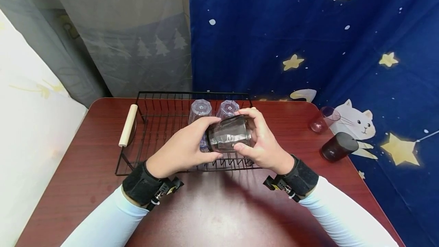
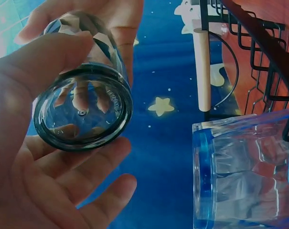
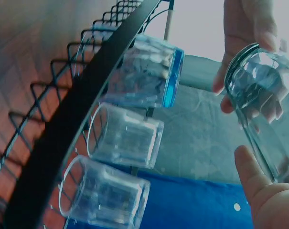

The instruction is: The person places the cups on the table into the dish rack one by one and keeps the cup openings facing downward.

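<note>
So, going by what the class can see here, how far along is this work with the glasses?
Apparently done: two clear glasses and a blue-tinted glass stand upside down in the wire rack.
In hand: the left hand and right hand hold a grey glass, not yet racked.
Probably left: the pink glass and dark cup, outside the rack, on the table.

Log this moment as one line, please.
left hand, right hand: hold gray glass tumbler sideways | below: black wire dish rack, upside-down clear tumblers inside | table's right: pink glass, dark tumbler
</note>
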{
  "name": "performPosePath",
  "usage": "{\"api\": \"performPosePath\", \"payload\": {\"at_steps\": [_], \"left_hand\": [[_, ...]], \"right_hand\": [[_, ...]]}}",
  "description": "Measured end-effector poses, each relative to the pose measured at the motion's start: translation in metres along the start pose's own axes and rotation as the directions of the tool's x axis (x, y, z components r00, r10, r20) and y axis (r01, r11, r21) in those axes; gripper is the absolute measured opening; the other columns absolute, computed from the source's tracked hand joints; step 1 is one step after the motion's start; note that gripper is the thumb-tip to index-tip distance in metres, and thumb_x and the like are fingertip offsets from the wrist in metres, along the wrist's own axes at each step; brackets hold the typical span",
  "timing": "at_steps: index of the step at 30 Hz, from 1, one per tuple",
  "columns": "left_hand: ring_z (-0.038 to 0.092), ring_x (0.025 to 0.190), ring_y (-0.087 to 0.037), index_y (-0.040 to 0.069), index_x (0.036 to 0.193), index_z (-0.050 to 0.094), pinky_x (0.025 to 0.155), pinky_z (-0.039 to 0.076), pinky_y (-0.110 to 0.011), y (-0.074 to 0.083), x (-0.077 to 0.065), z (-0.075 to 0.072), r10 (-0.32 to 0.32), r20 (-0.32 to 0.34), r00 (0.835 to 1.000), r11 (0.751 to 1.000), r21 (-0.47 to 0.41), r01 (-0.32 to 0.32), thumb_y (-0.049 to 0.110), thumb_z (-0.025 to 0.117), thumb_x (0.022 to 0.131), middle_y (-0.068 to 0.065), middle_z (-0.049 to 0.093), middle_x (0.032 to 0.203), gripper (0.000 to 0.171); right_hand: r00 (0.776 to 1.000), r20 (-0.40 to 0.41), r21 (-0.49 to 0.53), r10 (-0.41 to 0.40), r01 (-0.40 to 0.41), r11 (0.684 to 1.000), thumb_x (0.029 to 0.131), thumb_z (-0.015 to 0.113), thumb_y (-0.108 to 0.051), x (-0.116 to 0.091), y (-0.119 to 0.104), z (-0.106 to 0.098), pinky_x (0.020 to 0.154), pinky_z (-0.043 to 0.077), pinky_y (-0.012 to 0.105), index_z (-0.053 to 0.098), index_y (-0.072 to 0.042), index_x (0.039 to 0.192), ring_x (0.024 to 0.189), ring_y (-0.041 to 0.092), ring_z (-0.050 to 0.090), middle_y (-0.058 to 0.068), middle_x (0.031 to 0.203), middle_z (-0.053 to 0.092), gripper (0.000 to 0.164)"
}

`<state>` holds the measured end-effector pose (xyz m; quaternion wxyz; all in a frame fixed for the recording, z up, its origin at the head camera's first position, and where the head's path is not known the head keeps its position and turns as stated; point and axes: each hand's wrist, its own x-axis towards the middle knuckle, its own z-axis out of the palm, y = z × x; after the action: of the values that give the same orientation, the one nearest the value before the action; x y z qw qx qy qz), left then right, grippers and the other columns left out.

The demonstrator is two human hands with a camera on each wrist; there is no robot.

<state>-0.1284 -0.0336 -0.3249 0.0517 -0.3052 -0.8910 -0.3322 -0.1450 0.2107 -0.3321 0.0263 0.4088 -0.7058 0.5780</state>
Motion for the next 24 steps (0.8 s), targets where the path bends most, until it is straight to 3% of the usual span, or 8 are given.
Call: {"api": "performPosePath", "payload": {"at_steps": [3,7,10,13,18,24], "left_hand": [[0.060,0.111,-0.012,0.014,0.145,0.046,0.092,0.052,-0.035,0.001,0.001,0.000,0.017,-0.009,1.000,1.000,0.003,-0.017,0.041,0.087,0.075,0.000,0.056,0.138,0.085],[0.060,0.112,-0.012,0.015,0.146,0.047,0.093,0.052,-0.035,0.001,0.002,0.000,0.036,-0.011,0.999,0.999,0.007,-0.036,0.041,0.087,0.076,0.000,0.056,0.138,0.085],[0.059,0.116,-0.012,0.016,0.147,0.046,0.095,0.051,-0.036,0.002,0.005,0.000,0.060,-0.009,0.998,0.998,-0.001,-0.060,0.041,0.086,0.077,0.000,0.055,0.139,0.084],[0.056,0.124,-0.012,0.015,0.147,0.046,0.102,0.049,-0.036,0.004,0.008,0.000,0.088,-0.007,0.996,0.996,-0.007,-0.088,0.040,0.085,0.079,0.000,0.054,0.141,0.082],[0.052,0.130,-0.013,0.012,0.148,0.045,0.106,0.046,-0.036,0.009,0.013,0.002,0.132,0.003,0.991,0.991,0.010,-0.132,0.036,0.082,0.083,-0.003,0.052,0.142,0.078],[0.053,0.123,-0.015,0.010,0.146,0.046,0.103,0.047,-0.034,0.013,0.022,0.006,0.174,0.000,0.985,0.985,0.019,-0.174,0.034,0.079,0.087,-0.005,0.052,0.140,0.072]], "right_hand": [[1.000,0.028,-0.080,-0.013,0.015,0.997,0.089,0.075,-0.040,-0.002,0.002,-0.006,0.095,0.053,0.028,0.026,0.006,0.140,0.123,0.020,0.054,0.025,0.134,0.036,0.084],[0.996,0.080,-0.213,0.047,-0.029,0.977,0.085,0.082,-0.022,-0.006,0.003,-0.018,0.106,0.042,0.028,0.031,0.000,0.142,0.138,0.025,0.040,0.018,0.137,0.040,0.080],[0.987,0.087,-0.326,0.137,-0.102,0.940,0.080,0.085,-0.014,-0.012,0.002,-0.025,0.115,0.033,0.039,0.035,-0.009,0.143,0.152,0.030,0.018,0.012,0.145,0.040,0.081],[0.975,0.086,-0.418,0.205,-0.152,0.896,0.079,0.086,-0.020,-0.016,0.002,-0.029,0.119,0.025,0.052,0.038,-0.016,0.143,0.155,0.030,-0.001,0.010,0.152,0.038,0.080],[0.960,0.103,-0.458,0.261,-0.187,0.869,0.082,0.084,-0.026,-0.018,0.007,-0.032,0.117,0.027,0.057,0.038,-0.016,0.142,0.155,0.030,-0.004,0.017,0.156,0.038,0.076],[0.941,0.091,-0.482,0.327,-0.246,0.841,0.084,0.082,-0.032,-0.022,0.013,-0.032,0.113,0.034,0.053,0.038,-0.017,0.140,0.154,0.033,0.006,0.022,0.166,-0.001,0.073]]}}
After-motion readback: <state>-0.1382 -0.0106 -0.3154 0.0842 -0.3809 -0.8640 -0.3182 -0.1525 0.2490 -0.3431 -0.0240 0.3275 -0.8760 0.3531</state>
